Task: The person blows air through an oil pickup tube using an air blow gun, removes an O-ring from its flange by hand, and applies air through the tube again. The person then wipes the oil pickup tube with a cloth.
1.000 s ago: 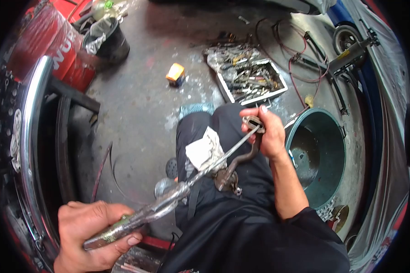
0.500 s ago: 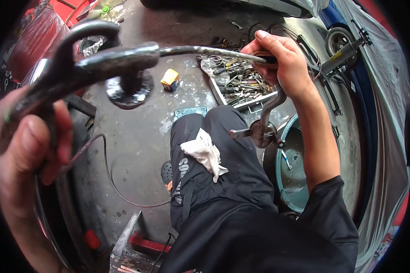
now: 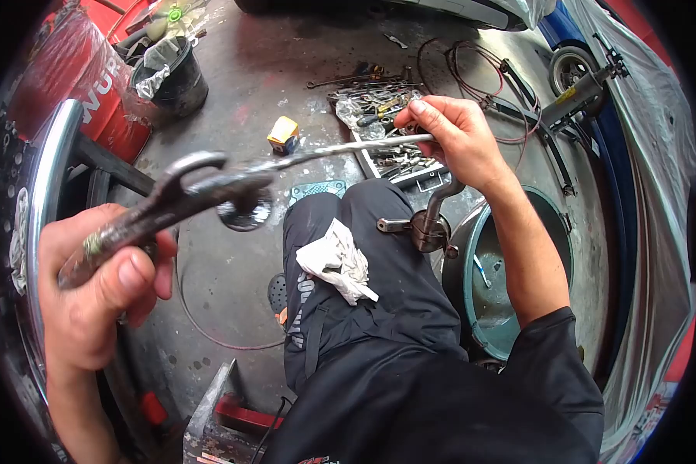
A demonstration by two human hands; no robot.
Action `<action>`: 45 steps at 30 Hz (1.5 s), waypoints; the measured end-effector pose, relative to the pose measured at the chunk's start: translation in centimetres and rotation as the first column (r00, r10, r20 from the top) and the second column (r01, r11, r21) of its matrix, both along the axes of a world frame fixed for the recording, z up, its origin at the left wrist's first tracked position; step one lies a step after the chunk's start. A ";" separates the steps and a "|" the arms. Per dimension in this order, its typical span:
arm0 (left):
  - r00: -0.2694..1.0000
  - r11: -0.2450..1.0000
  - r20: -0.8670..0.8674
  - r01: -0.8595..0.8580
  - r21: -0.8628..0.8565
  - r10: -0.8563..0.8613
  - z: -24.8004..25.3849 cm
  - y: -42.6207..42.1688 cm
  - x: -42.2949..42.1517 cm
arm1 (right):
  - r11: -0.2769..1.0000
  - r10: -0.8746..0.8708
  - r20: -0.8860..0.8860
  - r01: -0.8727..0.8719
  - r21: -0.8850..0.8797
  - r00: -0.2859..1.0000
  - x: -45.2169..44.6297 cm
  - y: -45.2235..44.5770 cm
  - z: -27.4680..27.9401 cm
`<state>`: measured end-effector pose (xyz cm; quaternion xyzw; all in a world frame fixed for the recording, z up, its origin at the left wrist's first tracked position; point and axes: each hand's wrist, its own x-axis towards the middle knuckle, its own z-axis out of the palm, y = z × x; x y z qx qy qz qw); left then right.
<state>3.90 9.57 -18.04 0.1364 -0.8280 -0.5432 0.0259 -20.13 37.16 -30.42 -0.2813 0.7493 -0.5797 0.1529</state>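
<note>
A long, dark metal rod (image 3: 340,150) with a curved hook and a round disc (image 3: 245,211) near its left end stretches between my hands. My left hand (image 3: 100,286) is closed around the thick left end. Farther right, my right hand (image 3: 460,143) pinches the thin part of the rod. Below the right hand hangs a bent end with a round flange (image 3: 431,230) and a small arm, above my right thigh. Whether anything lies between the right fingers and the rod is hidden. A crumpled white rag (image 3: 336,263) rests on my lap.
Ahead is a tray of tools (image 3: 406,166), with a yellow-and-black box (image 3: 284,135) left of it. A teal tub (image 3: 479,332) stands at my right, a black bucket (image 3: 182,85) at far left. A hose (image 3: 201,329) crosses the floor.
The rod's left end and my left hand have moved right and away from the camera. My right hand has shifted slightly down; the folded brown strip seen in it earlier is now out of sight.
</note>
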 end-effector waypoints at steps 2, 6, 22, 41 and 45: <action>1.000 0.999 0.008 -0.028 -0.040 0.028 -0.5 0.1 0.5 | 1.000 -0.018 -0.008 0.018 0.024 1.000 -0.4 0.2 -0.7; 0.999 0.985 -0.044 0.024 -0.171 -0.032 0.0 1.1 1.2 | 0.997 -0.036 -0.016 0.037 0.065 0.999 0.2 0.0 -0.1; 0.949 0.952 0.152 0.292 -0.096 -0.276 -8.3 7.7 4.6 | 0.991 -0.121 -0.045 0.123 0.046 0.992 -0.7 0.9 -1.5; 0.975 0.983 0.152 0.173 -0.060 -0.163 -8.0 6.3 4.6 | 0.990 -0.025 -0.186 0.050 0.132 0.982 2.0 0.6 0.0; 0.935 0.996 0.346 0.052 0.077 -0.076 -7.8 4.6 2.8 | 0.986 0.163 -0.291 -0.146 0.080 0.943 3.4 1.6 0.9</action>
